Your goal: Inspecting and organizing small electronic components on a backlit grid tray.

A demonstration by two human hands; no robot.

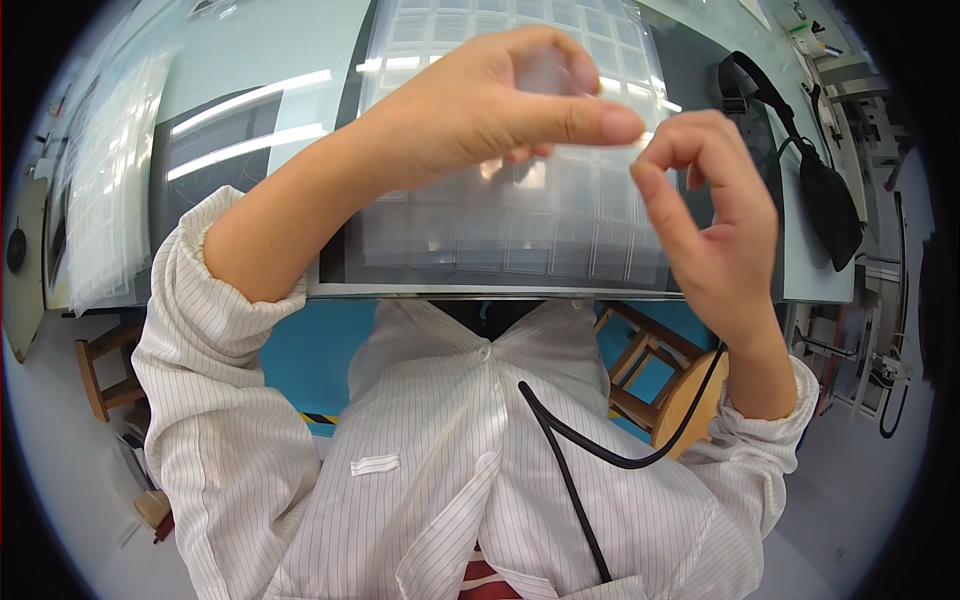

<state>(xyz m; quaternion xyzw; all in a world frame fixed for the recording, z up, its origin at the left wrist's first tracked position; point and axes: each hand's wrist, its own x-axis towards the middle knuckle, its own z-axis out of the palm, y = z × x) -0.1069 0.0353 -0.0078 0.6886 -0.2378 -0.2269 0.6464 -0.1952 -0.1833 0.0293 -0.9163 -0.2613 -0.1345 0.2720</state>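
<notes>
My left hand hovers over the table, its fingers curled and its thumb stretched toward the right. A small translucent plastic piece shows between the thumb and forefinger. Close to that thumb tip, my right hand has its thumb and forefinger brought together in a pinch; whatever lies between them is too small to tell. Under both hands lies a clear plastic sheet with rows of rectangular pockets, on a dark mat.
A stack of similar clear pocketed sheets lies at the table's left. To the right are a black strap and pouch. Wooden stools stand below the table's near edge. A black cable hangs across my coat.
</notes>
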